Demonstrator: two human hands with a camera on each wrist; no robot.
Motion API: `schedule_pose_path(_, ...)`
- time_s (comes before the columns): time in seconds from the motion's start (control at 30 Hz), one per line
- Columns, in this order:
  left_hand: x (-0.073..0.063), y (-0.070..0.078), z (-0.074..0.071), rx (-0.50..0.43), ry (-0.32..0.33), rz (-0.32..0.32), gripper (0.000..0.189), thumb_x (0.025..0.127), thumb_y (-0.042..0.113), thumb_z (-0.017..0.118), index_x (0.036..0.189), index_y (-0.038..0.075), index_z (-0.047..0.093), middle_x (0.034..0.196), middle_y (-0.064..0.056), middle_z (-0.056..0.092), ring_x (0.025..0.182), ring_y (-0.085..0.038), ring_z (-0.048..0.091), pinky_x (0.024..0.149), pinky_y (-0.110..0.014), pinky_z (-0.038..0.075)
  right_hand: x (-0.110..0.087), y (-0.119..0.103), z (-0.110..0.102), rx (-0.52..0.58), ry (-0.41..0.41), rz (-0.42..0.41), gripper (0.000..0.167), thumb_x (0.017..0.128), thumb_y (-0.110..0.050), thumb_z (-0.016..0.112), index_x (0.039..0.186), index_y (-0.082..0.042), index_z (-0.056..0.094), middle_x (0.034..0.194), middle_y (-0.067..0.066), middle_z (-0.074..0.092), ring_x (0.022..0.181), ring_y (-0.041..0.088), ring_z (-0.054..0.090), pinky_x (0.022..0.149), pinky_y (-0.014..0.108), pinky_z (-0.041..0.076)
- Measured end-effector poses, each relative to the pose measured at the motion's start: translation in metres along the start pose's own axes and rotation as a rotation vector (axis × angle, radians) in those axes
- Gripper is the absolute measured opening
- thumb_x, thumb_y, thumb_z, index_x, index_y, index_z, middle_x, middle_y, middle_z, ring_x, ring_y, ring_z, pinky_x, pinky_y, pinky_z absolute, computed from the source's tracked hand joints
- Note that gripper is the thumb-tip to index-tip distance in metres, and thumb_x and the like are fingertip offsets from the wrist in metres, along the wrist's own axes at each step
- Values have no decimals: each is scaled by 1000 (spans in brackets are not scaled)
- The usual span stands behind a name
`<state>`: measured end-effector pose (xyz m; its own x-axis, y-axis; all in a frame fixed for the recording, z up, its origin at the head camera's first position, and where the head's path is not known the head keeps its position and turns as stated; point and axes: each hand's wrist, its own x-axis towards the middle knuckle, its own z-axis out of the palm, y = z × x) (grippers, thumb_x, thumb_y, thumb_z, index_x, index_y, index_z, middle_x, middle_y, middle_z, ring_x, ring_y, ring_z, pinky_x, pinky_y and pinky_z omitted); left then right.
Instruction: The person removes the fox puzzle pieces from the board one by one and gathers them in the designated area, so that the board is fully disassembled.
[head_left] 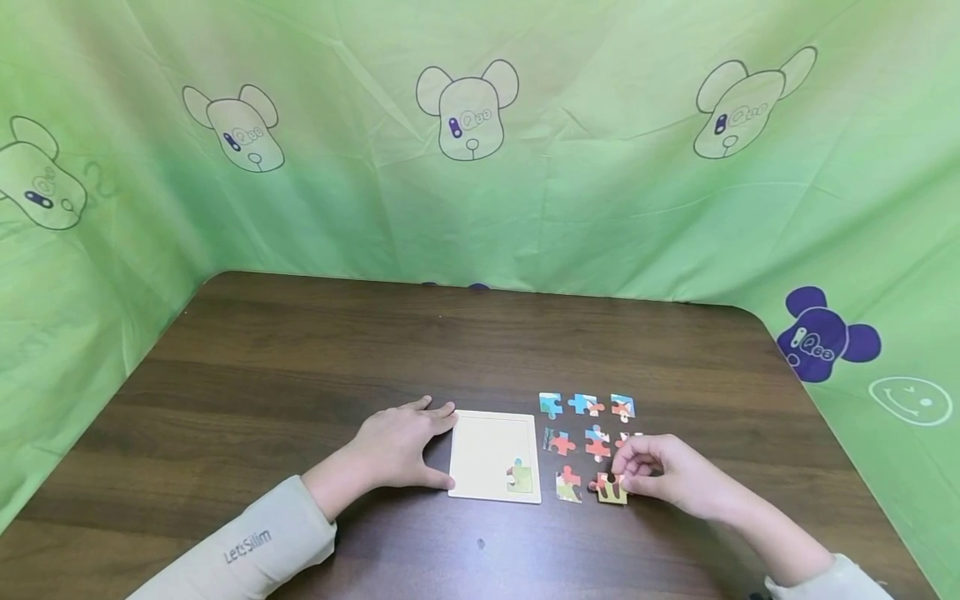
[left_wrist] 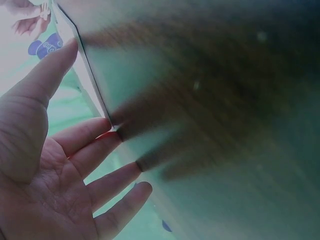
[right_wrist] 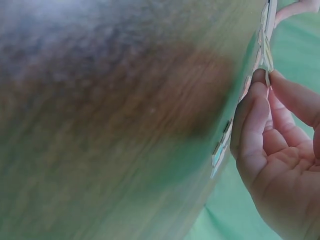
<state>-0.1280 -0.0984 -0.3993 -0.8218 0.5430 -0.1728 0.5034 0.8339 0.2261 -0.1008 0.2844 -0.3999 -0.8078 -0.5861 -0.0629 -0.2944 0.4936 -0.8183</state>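
Observation:
A pale square puzzle tray [head_left: 477, 450] lies on the table, with one green puzzle piece [head_left: 521, 477] in its lower right corner. Along the tray's left edge my left hand [head_left: 397, 442] has its fingers spread, thumb and forefinger touching the rim. To the right of the tray, my right hand [head_left: 670, 473] pinches a yellow-green and red puzzle piece [head_left: 612, 493] between thumb and fingertips. In the right wrist view that pinched piece [right_wrist: 267, 57] appears edge-on and tilted, partly hidden by the fingers. My right hand partly covers another piece [head_left: 621, 442] behind it.
Several loose pieces stand in rows right of the tray, among them a blue-green piece [head_left: 551, 405], a fox-patterned piece [head_left: 622, 406] and a red-and-green piece [head_left: 568, 483]. The brown wooden table [head_left: 337, 350] ends at a green printed curtain [head_left: 600, 208] behind and at both sides.

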Motion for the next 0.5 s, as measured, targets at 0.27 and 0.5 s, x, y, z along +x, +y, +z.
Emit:
schedule_pose_path(0.27,0,0,0,-3,-2,-6,86,73,62,77,146,23,52,153,6,48,144,-26,43,97,-53,51,4,-5,2,-124,-11,66,9,86,-3,71,91,-6,65,82,-7,60,73,-2,52,64,20,47)
schedule_pose_path(0.5,0,1,-1,-3,-1,-7,85,73,63,77,145,23,53,153,6,48,144,-26,43,95,-53,52,3,-9,1,-177,-10,82,9,86,-7,71,92,-9,65,81,-8,60,73,-3,52,64,20,48)
